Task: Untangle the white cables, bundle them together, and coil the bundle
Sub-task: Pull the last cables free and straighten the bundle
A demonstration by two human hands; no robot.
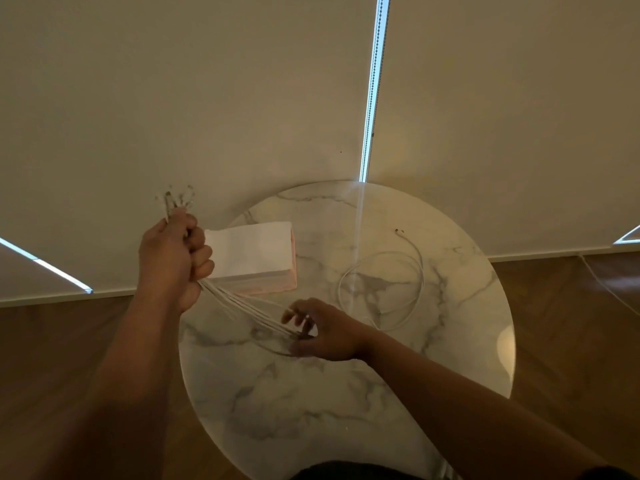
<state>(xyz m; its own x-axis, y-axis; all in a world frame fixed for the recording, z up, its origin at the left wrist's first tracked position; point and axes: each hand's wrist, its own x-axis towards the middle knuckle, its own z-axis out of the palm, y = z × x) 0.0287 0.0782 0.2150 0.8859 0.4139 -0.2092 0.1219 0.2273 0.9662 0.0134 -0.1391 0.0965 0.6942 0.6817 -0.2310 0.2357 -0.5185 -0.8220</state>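
Bundle of white cables (242, 304) slants from the left hand (173, 258), a fist closed tight round it with plug ends poking out above, down and rightward to the right hand (325, 336). That hand's fingers (294, 315) curl round the strands just above the desk (311, 410); blur hides how firmly. One loose cable (421, 277) lies looped on the desk, just right of the right hand, which is the nearer one.

Domestic room, likely a living space. Round marble-pattern table (311, 410) near centre. Warm wood-plank floor (571, 323) left and right of it. Cream roller blinds (207, 98) drawn along the far side, bead chain (372, 98) hanging in the bright gap between two.
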